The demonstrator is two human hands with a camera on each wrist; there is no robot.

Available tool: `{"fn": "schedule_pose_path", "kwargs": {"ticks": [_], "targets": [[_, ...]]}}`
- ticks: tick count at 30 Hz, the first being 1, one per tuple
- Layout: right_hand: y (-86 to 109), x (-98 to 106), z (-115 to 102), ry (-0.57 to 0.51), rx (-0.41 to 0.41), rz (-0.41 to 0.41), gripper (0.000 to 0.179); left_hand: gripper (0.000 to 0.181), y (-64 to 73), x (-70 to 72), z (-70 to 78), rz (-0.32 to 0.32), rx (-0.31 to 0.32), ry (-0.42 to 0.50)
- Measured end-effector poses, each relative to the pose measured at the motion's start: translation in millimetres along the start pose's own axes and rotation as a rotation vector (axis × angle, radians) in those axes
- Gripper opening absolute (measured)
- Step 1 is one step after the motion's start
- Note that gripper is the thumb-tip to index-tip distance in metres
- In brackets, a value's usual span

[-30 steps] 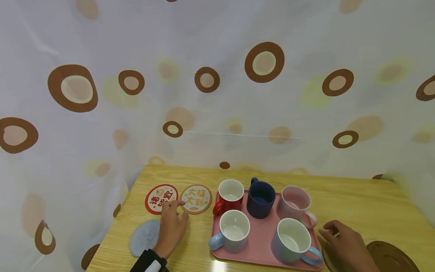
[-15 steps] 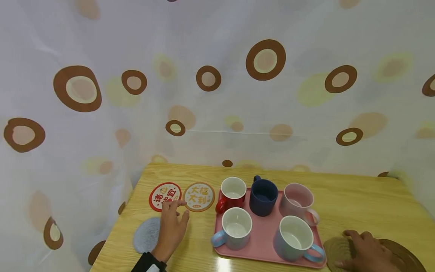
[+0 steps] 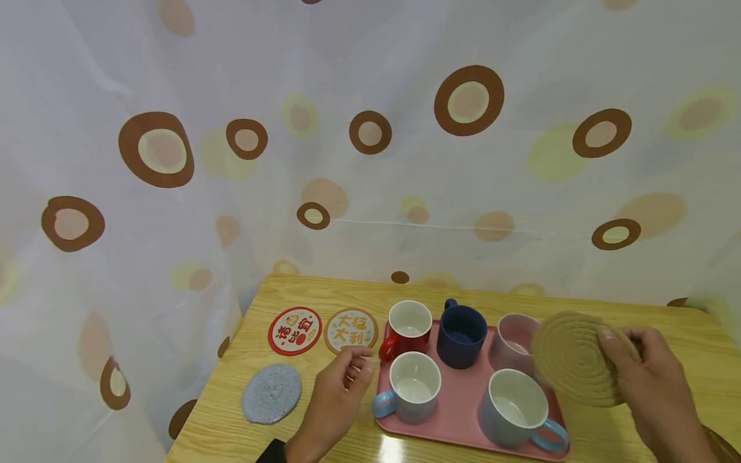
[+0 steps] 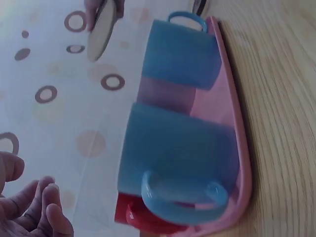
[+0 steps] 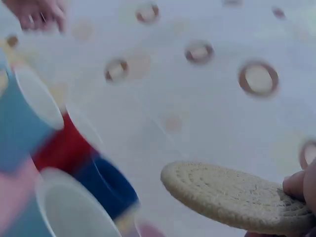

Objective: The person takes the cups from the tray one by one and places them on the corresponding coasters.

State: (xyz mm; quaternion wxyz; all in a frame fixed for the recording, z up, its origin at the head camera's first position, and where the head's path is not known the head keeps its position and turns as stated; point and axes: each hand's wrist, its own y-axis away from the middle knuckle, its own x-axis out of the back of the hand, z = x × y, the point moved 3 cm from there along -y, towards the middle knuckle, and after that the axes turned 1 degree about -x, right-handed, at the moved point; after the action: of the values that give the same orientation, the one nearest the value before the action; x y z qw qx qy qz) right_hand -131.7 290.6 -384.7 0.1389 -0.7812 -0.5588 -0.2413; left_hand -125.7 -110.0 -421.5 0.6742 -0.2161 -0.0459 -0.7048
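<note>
My right hand pinches a round beige woven coaster at its right edge, thumb on its face. Raised and tilted, the coaster overlaps the pink mug and its handle in the head view; its coiled surface shows in the right wrist view. My left hand hovers palm inward, fingers loosely bent and holding nothing, left of a pink tray. On that tray stand a red mug, a navy mug, the pink mug and two light blue mugs.
Left on the wooden table lie a red-rimmed coaster, a tan-rimmed printed coaster and a grey round coaster. A brown edge shows behind my right arm. A patterned curtain surrounds the table.
My right hand has gone from the tray's side to the woven coaster, picked it up and brought it up and left. My left hand has shifted right, away from the grey coaster.
</note>
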Motion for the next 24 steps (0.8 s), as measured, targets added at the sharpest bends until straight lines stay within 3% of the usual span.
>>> {"fn": "schedule_pose_path", "kwargs": {"ticks": [5, 8, 10, 13, 16, 21, 24], "targets": [[39.0, -58.5, -51.8, -0.177, 0.168, -0.179, 0.028, 0.031, 12.2, -27.8, 28.2, -0.211, -0.022, 0.166], [58.7, -92.7, -71.4, -0.21, 0.273, -0.244, 0.019, 0.04, 17.5, -40.2, 34.0, -0.313, 0.045, 0.278], [68.8, -110.3, -79.2, -0.221, 0.348, -0.27, 0.014, 0.047, 19.6, -44.0, 35.5, -0.327, 0.095, 0.34], [77.2, -125.6, -82.3, -0.25, 0.391, -0.318, 0.012, 0.05, 21.7, -41.6, 34.1, -0.279, 0.148, 0.42], [75.6, -125.1, -77.4, -0.284, 0.407, -0.31, 0.014, 0.048, 20.8, -29.0, 25.7, -0.17, 0.164, 0.432], [54.2, -91.0, -49.6, -0.192, 0.397, -0.164, 0.017, 0.045, 15.3, 8.0, -7.3, 0.011, 0.306, 0.325], [35.4, -60.2, -20.1, -0.078, 0.29, -0.089, 0.024, 0.044, 13.6, 27.7, -31.2, 0.05, 0.404, 0.238]]}}
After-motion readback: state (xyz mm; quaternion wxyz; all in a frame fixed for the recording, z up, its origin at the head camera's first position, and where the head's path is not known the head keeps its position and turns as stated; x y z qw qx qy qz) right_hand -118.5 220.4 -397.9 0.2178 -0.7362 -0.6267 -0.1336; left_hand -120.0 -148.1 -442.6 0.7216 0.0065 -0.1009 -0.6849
